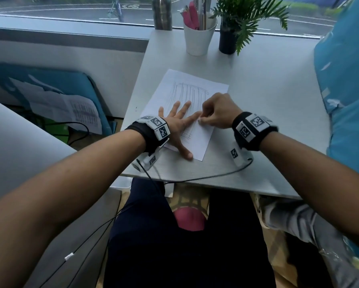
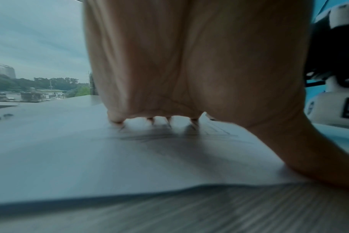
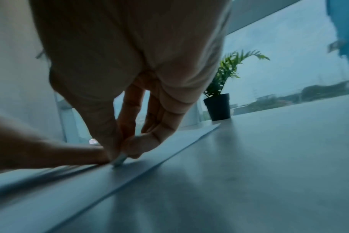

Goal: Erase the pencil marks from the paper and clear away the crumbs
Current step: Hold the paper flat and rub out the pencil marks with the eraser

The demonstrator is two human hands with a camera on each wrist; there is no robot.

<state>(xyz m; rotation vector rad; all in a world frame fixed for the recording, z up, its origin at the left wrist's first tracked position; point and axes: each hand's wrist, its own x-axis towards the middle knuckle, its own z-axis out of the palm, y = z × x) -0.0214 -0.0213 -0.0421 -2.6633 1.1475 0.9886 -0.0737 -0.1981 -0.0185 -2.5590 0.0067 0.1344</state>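
Observation:
A white sheet of paper (image 1: 203, 89) with pencil lines (image 1: 190, 93) lies on the white desk (image 1: 268, 113). My left hand (image 1: 179, 119) lies flat on the paper with fingers spread, holding it down; the left wrist view shows its palm (image 2: 189, 71) over the paper (image 2: 90, 157). My right hand (image 1: 218, 113) pinches a small pale eraser (image 3: 119, 159) between thumb and fingertips and presses its tip on the paper (image 3: 130, 173), just beside my left index finger. In the head view the eraser is hidden by the fingers.
At the back of the desk stand a white cup of pens (image 1: 199, 36), a metal bottle (image 1: 162, 13) and a potted plant (image 1: 229, 38), the plant (image 3: 219, 104) also in the right wrist view. A blue bag (image 1: 347, 80) crowds the right edge. Cables (image 1: 195, 179) hang off the front edge.

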